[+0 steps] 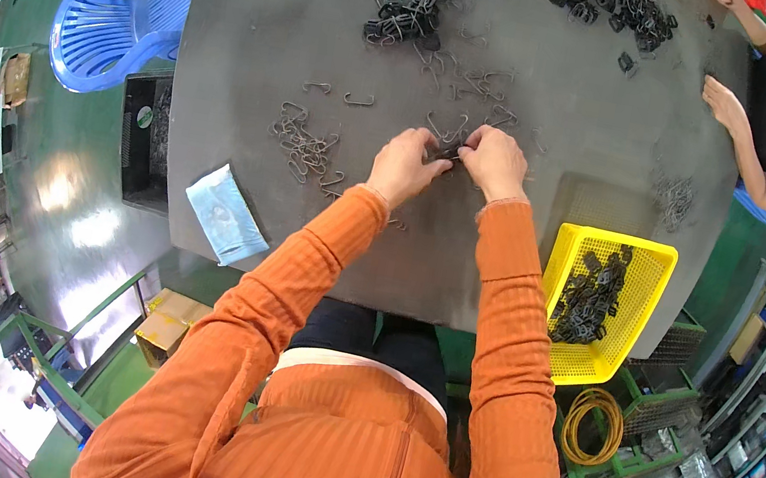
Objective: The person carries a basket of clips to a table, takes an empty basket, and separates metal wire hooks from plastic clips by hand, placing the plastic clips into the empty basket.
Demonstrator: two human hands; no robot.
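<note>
My left hand (403, 167) and my right hand (497, 165) meet over the middle of the grey table (490, 267). Both are closed, with fingertips pinching a small black clip (442, 152) between them; its finer details are covered by my fingers. Just beyond the fingertips lie loose bent metal hooks (478, 81). To the left of my left hand is another heap of bare metal hooks (302, 142). Farther off are piles of black clips with hooks (406, 18).
At right, a yellow basket (641, 302) holds many black clips. More black pieces (617, 5) and thin wire parts (673, 199) lie beyond. A blue packet (227, 215) rests at the left edge, near a blue chair (125, 24). A co-worker's hand (725, 102) touches the far right.
</note>
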